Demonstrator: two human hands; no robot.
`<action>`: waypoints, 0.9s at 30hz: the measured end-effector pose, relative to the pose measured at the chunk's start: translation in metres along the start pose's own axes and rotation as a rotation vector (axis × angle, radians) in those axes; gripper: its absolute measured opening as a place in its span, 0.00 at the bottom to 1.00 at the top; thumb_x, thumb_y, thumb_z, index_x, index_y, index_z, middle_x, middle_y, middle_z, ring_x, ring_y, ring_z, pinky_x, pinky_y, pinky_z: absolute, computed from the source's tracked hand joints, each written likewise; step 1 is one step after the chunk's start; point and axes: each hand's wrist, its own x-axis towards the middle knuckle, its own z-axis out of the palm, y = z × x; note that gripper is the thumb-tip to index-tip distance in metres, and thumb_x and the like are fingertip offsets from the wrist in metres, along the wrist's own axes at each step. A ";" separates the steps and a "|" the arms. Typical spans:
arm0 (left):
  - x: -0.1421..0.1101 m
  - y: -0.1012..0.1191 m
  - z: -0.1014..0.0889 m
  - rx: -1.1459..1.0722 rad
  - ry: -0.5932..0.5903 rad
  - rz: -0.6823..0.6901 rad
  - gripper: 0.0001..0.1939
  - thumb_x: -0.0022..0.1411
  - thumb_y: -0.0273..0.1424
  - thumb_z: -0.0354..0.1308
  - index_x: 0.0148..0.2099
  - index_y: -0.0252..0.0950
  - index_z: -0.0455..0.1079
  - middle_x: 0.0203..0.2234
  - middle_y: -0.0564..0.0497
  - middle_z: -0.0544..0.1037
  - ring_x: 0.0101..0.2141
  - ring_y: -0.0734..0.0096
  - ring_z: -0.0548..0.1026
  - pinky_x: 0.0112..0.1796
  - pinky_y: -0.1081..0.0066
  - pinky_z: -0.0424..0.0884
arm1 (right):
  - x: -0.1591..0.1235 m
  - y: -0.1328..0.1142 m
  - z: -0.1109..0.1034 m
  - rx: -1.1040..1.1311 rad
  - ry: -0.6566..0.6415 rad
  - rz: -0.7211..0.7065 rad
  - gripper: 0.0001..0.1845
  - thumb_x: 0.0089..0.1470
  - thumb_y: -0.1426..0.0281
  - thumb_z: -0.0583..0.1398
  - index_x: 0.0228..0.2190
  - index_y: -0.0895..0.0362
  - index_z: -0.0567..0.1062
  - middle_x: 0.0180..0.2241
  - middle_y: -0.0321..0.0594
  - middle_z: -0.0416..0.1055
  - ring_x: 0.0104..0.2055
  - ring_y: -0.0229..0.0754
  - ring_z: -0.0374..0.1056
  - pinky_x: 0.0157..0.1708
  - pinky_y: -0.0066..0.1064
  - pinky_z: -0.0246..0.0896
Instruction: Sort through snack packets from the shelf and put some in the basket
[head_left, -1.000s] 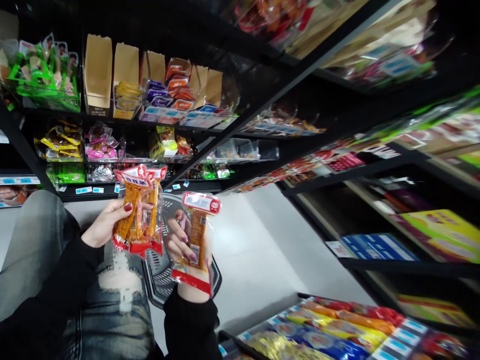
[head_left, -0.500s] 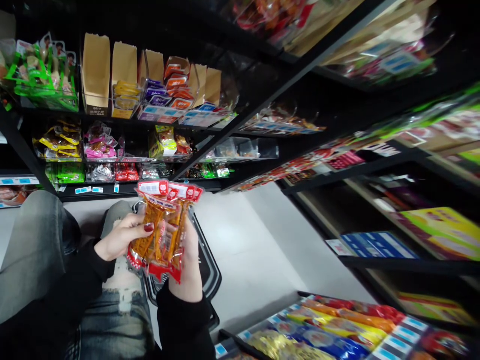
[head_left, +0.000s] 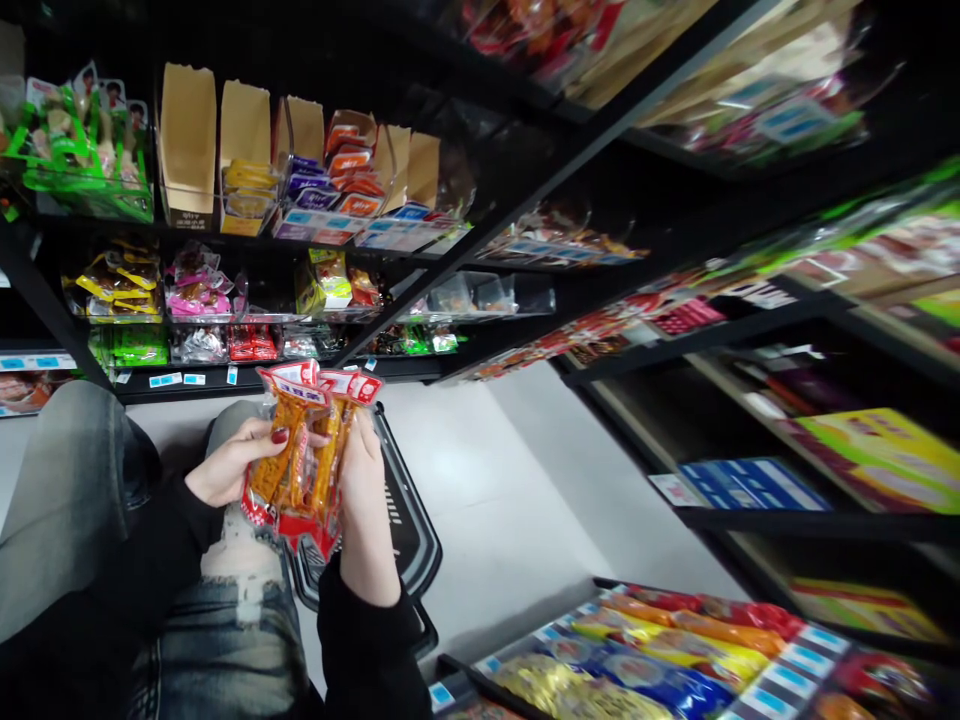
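Both hands hold one bundle of clear snack packets with red tops and orange sticks inside, raised over my knees. My left hand grips the bundle's left side, thumb with a red nail on the front. My right hand presses against its right side, fingers closed behind the packets. Both sleeves are black. Below the hands a black shopping basket rests on the floor.
Black store shelves run left and right, packed with snack packs and brown display boxes. A low shelf of colourful packets lies at the bottom right. My torn jeans fill the lower left; pale floor runs between the shelves.
A second ago each hand held its own packets apart. The right hand brought its packet over to the left one's, and now both hands hold them together as one bundle, slightly lower.
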 end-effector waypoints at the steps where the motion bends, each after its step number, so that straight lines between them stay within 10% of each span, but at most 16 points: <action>1: 0.001 -0.001 -0.001 -0.024 0.016 0.005 0.14 0.45 0.39 0.66 0.30 0.32 0.76 0.34 0.41 0.81 0.36 0.58 0.78 0.36 0.66 0.73 | 0.000 -0.001 0.000 0.002 -0.002 0.000 0.12 0.55 0.60 0.53 0.29 0.52 0.72 0.31 0.37 0.70 0.37 0.42 0.64 0.37 0.35 0.62; 12: 0.000 -0.003 -0.004 -0.048 0.086 0.014 0.13 0.44 0.38 0.66 0.28 0.33 0.75 0.34 0.42 0.81 0.37 0.55 0.78 0.35 0.65 0.73 | -0.007 -0.016 0.005 -0.019 0.047 0.072 0.11 0.56 0.62 0.51 0.32 0.55 0.69 0.29 0.36 0.67 0.30 0.40 0.60 0.32 0.32 0.56; 18: 0.000 0.000 0.004 -0.051 0.122 0.037 0.14 0.44 0.39 0.66 0.31 0.33 0.77 0.33 0.43 0.81 0.37 0.55 0.78 0.37 0.64 0.73 | -0.030 -0.037 0.001 -0.282 0.400 -0.344 0.07 0.55 0.68 0.54 0.36 0.52 0.71 0.36 0.40 0.64 0.39 0.43 0.60 0.40 0.36 0.54; 27: 0.004 -0.005 0.014 0.205 0.356 0.223 0.18 0.48 0.44 0.63 0.33 0.33 0.77 0.30 0.48 0.81 0.36 0.61 0.76 0.40 0.67 0.69 | -0.044 -0.055 0.014 -0.630 0.011 -0.248 0.10 0.45 0.60 0.64 0.29 0.51 0.73 0.28 0.41 0.70 0.35 0.49 0.56 0.38 0.42 0.47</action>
